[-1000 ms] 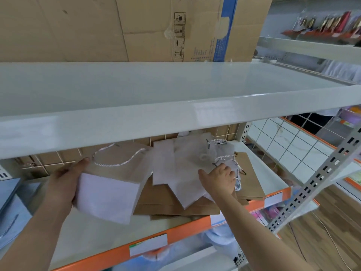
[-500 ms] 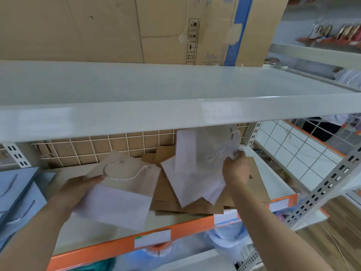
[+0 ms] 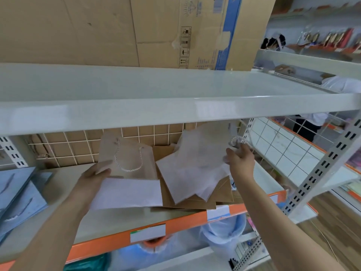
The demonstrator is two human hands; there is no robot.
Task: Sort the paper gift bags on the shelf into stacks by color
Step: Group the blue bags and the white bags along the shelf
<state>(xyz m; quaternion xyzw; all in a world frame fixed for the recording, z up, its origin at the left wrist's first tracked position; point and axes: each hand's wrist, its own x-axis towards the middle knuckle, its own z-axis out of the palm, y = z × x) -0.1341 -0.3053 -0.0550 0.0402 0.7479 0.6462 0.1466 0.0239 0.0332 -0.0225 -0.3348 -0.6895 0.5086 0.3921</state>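
Landmark: the shelf [image 3: 109, 218], pale board with an orange front rail.

Item 1. Blue gift bags [image 3: 18, 194], at the shelf's far left end, lying flat and overlapped, cord handles showing.

Item 2. My left hand [image 3: 91, 178], over the shelf's left-centre. Thumb clamps down on a brown-and-white bag [image 3: 129, 175]: kraft-brown upper panel, twisted white cord handle, white lower panel toward the shelf's front rail. The bag is raised at a tilt above the board.

Item 3. Brown bags [image 3: 195, 200], flat in a loose pile at the shelf's centre, corners reaching nearly to the front rail.

Item 4. White bags [image 3: 195, 169], several, fanned and blurred, lifted above the brown pile at the shelf's centre-right.

Item 5. My right hand [image 3: 239, 159], toward the shelf's right end, fingers curled round the white bags' cord handles.

Edges and room: bare board shows between the blue bags and my left hand. A wire grid [image 3: 70, 147] closes the shelf's back; the upper shelf [image 3: 175, 106] hangs low over it.
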